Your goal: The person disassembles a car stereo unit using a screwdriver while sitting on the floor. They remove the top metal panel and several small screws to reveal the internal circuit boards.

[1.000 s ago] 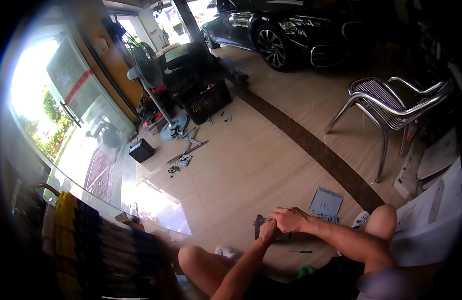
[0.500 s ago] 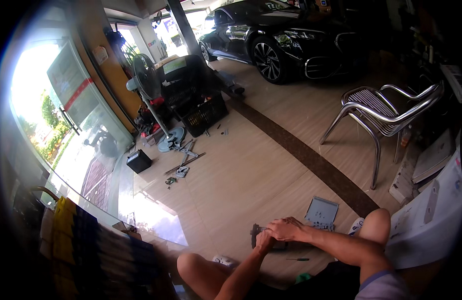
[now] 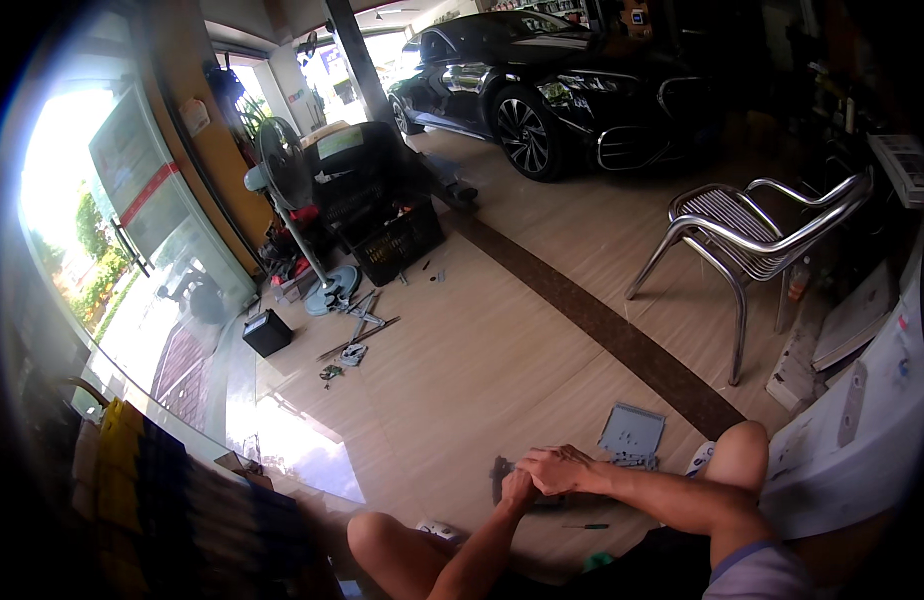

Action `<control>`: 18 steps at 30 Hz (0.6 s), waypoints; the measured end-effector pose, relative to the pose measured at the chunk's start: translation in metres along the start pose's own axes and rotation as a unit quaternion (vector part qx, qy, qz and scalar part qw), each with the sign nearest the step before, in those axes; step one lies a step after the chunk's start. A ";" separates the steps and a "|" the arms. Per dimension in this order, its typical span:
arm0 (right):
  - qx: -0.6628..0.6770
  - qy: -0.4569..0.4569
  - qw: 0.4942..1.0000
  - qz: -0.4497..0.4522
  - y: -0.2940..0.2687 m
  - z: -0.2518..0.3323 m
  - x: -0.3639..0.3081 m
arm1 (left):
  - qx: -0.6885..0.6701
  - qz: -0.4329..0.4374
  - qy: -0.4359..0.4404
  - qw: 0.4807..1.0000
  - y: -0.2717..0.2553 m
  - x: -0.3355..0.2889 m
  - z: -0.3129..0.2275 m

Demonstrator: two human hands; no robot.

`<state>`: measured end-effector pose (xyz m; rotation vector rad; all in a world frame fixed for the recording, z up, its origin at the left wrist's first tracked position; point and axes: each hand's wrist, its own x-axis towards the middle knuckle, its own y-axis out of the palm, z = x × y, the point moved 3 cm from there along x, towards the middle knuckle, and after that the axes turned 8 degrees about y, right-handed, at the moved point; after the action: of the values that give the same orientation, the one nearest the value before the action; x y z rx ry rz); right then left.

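Low over the floor between my bent knees, both hands are together. My left hand (image 3: pixel 520 488) is closed, its fingers wrapped round something hidden in the grip. Just right of it and a little higher, my right hand (image 3: pixel 559 470) is also closed, pressed against the left one. Beside the left hand a dark, blocky part (image 3: pixel 501 480) sticks out; most of it is covered by my hands, so its kind is unclear. A thin screwdriver (image 3: pixel 588 526) with a dark handle lies on the floor to the right of my hands.
A grey metal panel (image 3: pixel 632 428) with small parts by it lies beyond my right forearm. Further off stand a metal chair (image 3: pixel 747 235), a black car (image 3: pixel 542 90), a pedestal fan (image 3: pixel 280 150), a black crate (image 3: pixel 397 245) and a black battery (image 3: pixel 268 333). Loose metal parts (image 3: pixel 360 320) lie near the fan.
The whole view has shifted slightly, so the room's things sit a little further left. My hands stay together beside the dark part, with little visible change in grip.
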<state>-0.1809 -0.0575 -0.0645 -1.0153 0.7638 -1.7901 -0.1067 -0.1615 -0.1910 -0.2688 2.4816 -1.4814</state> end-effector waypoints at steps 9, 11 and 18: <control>-0.004 0.003 1.000 0.003 0.006 -0.006 0.001 | -0.022 0.000 -0.004 1.000 0.009 0.004 0.012; -0.009 0.025 0.999 0.031 0.006 -0.003 0.002 | -0.027 -0.008 0.006 1.000 0.013 0.003 0.017; 0.002 0.066 0.997 0.026 -0.001 0.002 0.001 | -0.024 -0.015 0.001 1.000 0.014 0.008 0.014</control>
<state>-0.1798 -0.0577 -0.0624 -0.8725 0.8607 -1.8260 -0.1105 -0.1691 -0.2109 -0.3153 2.5289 -1.4346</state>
